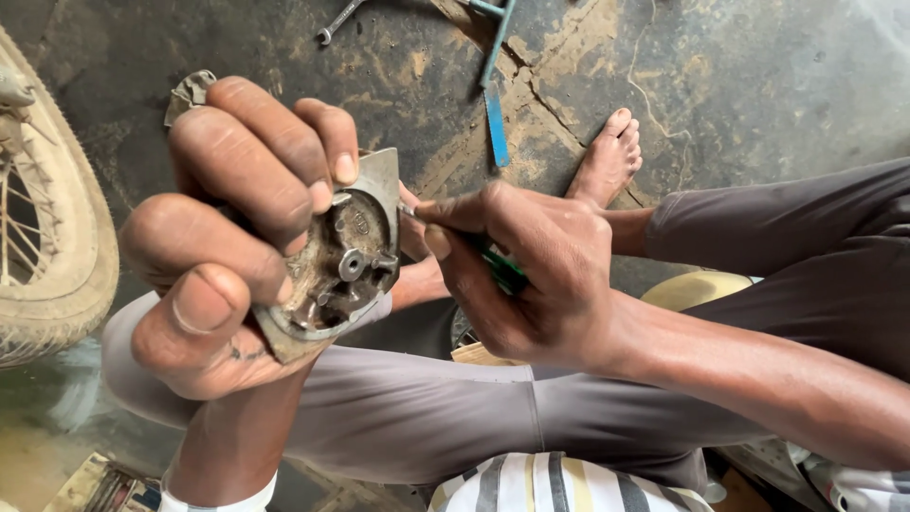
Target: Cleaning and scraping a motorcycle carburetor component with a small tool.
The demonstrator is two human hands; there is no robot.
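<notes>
Left hand (223,223) clamps the grey metal housing (341,256) centre-left of frame, open face toward the right hand (526,265). Right hand pinches a green-handled screwdriver (502,270) (handle mostly hidden), shaft running roughly horizontal, tip at the housing's right edge.

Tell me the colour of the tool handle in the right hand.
Green handle, seen in the head view.

A grimy grey metal engine cover (341,256) sits in the left hand (218,237); the right hand (521,265), just beside it, sets a green-handled screwdriver (498,267) against its edge. A spoked, dusty wheel (47,218) stands far left; a steel spanner (336,21) lies beyond on the cracked concrete floor (758,76).
</notes>
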